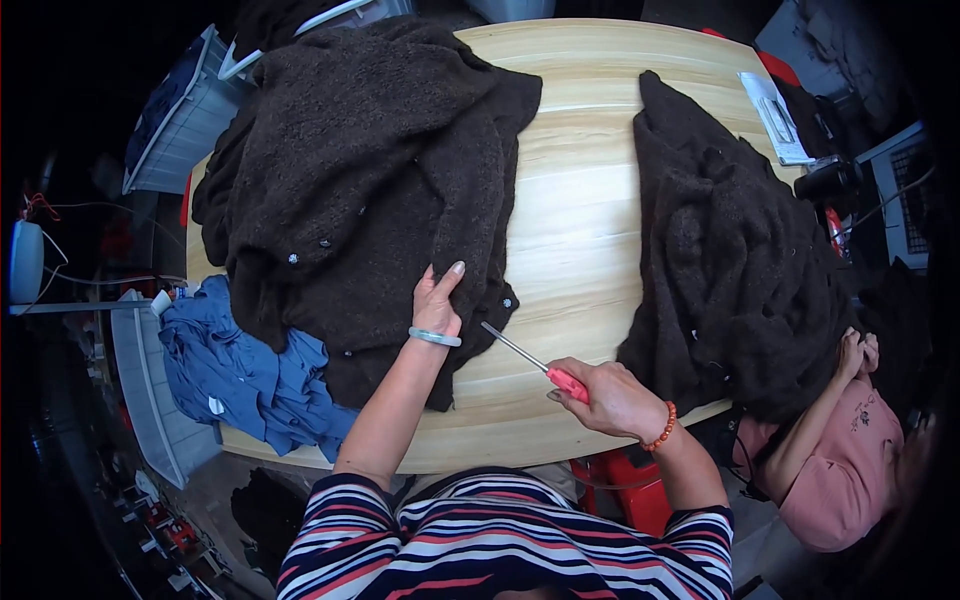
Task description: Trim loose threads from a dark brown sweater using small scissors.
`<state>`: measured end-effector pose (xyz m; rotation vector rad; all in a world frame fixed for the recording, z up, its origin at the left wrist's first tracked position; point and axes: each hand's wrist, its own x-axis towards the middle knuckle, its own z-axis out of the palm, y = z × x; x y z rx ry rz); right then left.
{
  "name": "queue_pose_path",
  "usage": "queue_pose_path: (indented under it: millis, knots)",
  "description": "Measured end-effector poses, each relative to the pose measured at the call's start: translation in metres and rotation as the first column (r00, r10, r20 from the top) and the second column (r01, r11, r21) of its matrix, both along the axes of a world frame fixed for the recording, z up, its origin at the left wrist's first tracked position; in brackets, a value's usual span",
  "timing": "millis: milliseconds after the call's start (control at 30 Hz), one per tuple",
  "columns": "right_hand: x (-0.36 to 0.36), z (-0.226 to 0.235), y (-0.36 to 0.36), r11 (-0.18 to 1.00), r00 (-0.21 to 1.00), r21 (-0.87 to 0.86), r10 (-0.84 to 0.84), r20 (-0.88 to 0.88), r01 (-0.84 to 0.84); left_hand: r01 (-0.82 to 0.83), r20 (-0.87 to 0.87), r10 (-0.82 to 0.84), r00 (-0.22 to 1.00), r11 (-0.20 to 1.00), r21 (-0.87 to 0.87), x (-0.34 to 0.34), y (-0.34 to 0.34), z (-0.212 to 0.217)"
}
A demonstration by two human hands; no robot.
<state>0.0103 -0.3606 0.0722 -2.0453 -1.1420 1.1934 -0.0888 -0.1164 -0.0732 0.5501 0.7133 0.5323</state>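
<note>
My left hand [437, 300] lies flat on the edge of a dark brown knitted cardigan [360, 170], fingers together, pressing it to the wooden table [575, 230]. A pale bangle circles that wrist. My right hand [605, 395] is closed on the red handle of a pair of scissors [530, 360], whose thin metal blades point up-left toward the cardigan's buttoned edge without touching it. A small button [507, 301] shows on the fabric near the blade tips.
A second heap of dark knitwear [730, 250] covers the table's right side. Another person in a pink top [850, 470] handles it at the lower right. Blue cloth [250, 370] hangs off the left edge. Papers [775, 115] lie at the far right; crates stand left.
</note>
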Motion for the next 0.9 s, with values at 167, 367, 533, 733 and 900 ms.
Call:
queue_pose_path:
  millis: [167, 367, 533, 733, 900]
  knots:
    - [0.007, -0.004, 0.025, 1.0, 0.995, -0.011, -0.023, 0.102, 0.024, -0.06, -0.161, 0.145, 0.976, 0.895, 0.442, 0.009, -0.031, 0.01]
    - [0.012, -0.004, 0.033, 1.0, 0.988, 0.013, 0.014, 0.152, -0.016, -0.196, -0.103, 0.215, 0.971, 0.966, 0.167, -0.005, -0.028, 0.001]
    - [0.001, -0.007, 0.013, 0.997, 0.996, 0.025, 0.066, 0.068, -0.067, -0.141, -0.156, 0.179, 0.971, 0.963, 0.23, -0.017, -0.038, -0.001]
    - [0.005, -0.009, 0.015, 0.992, 0.984, -0.059, 0.122, 0.129, -0.115, -0.097, -0.075, 0.131, 0.989, 0.931, 0.351, -0.027, -0.049, -0.011]
    - [0.007, 0.002, 0.005, 0.987, 0.99, -0.112, 0.121, 0.075, -0.112, -0.067, -0.106, 0.112, 0.988, 0.931, 0.358, -0.041, -0.043, -0.017]
